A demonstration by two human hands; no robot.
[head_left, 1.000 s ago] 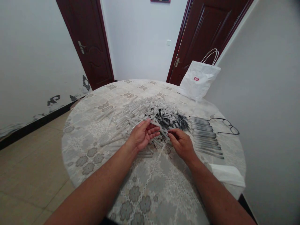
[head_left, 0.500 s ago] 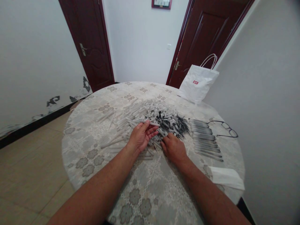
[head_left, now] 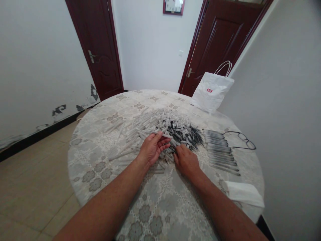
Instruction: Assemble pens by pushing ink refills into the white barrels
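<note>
At a round table (head_left: 160,207), a person's left hand (head_left: 152,148) pinches a pale tube (head_left: 166,135) between thumb and fingers over the six o'clock edge of a heap of pale and black pieces (head_left: 173,125). The right hand (head_left: 186,160), at the left's four o'clock, sits at the same edge with fingers curled; whether it grips anything cannot be told. From the heap, dark-tipped tubes (head_left: 220,151) lie in a row toward four o'clock, eyeglasses (head_left: 246,140) sit at three and a white bag (head_left: 212,92) stands at two.
</note>
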